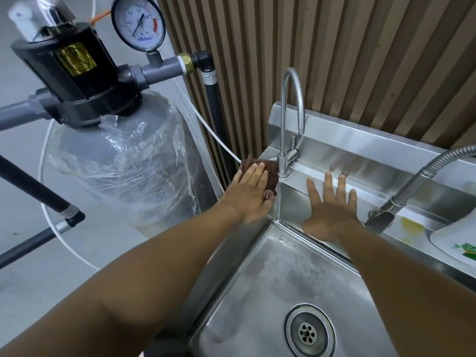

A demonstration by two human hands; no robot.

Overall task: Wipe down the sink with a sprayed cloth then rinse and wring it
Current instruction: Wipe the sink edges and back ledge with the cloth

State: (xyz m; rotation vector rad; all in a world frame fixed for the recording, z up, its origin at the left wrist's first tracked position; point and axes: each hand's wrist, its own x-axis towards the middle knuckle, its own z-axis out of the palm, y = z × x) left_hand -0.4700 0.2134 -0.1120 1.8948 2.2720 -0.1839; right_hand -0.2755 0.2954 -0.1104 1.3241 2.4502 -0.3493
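A stainless steel sink [260, 284] fills the lower right, with a round drain [307, 332] in its basin. My left hand [251, 191] lies flat on a dark brown cloth [271, 173], pressing it onto the sink's back-left corner beside the base of a slim gooseneck tap [284, 150]. Most of the cloth is hidden under the hand. My right hand [332, 207] hovers with fingers spread over the basin's back wall, holding nothing.
A flexible-hose sprayer tap [401, 197] reaches in from the right. A white container [456, 243] sits on the right ledge. Left of the sink stands a grey filter tank [116, 161] wrapped in plastic, with a pressure gauge [137, 21] and pipes. Slatted wood wall behind.
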